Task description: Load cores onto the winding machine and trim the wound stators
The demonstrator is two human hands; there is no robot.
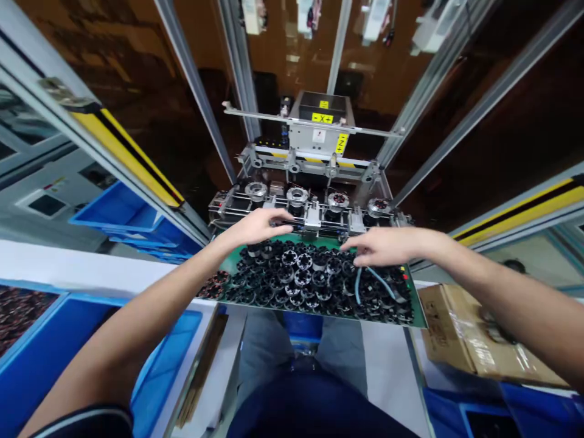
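Note:
A green tray (417,317) in front of me is heaped with several black ring-shaped motor cores (296,277). Behind it runs a machine fixture (314,213) with a row of round holders, some with cores seated in them. My left hand (258,226) reaches over the far left of the heap toward the fixture's rail, fingers curled; whether it holds a core is unclear. My right hand (381,246) hovers palm-down over the right side of the heap, fingertips touching the cores there. Two pale blue cables (369,281) lie across the cores under my right hand.
A blue bin (55,347) stands at lower left beside a bin of dark parts (18,310). More blue bins (123,210) sit behind a yellow-striped frame bar (132,161). A cardboard box (460,328) lies at right. Aluminium frame posts surround the machine.

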